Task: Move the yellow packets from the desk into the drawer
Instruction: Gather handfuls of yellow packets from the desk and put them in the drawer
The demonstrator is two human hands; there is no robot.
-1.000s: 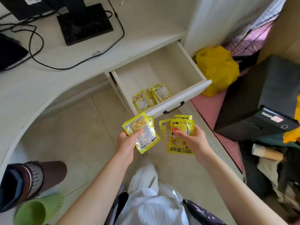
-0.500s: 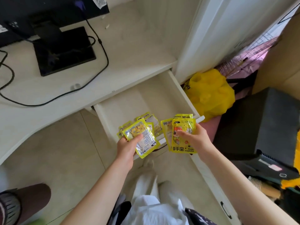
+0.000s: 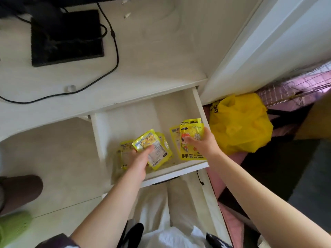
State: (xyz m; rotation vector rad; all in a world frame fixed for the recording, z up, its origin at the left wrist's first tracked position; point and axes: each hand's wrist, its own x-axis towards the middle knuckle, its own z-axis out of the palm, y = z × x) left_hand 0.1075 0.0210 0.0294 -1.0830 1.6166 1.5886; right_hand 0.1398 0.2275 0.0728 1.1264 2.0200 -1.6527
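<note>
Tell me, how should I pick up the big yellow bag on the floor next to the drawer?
Grab the yellow bag by its bunched, gathered top, probably near the upper left corner, coming from above. The body bulges round and full, so there is no easy edge lower down, and the open drawer blocks its left side.

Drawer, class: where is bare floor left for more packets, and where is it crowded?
The drawer is bare across its back half, between the desk edge and the packets. The front is crowded: the left hand and right hand hold packets, and loose packets lie front left.
</note>
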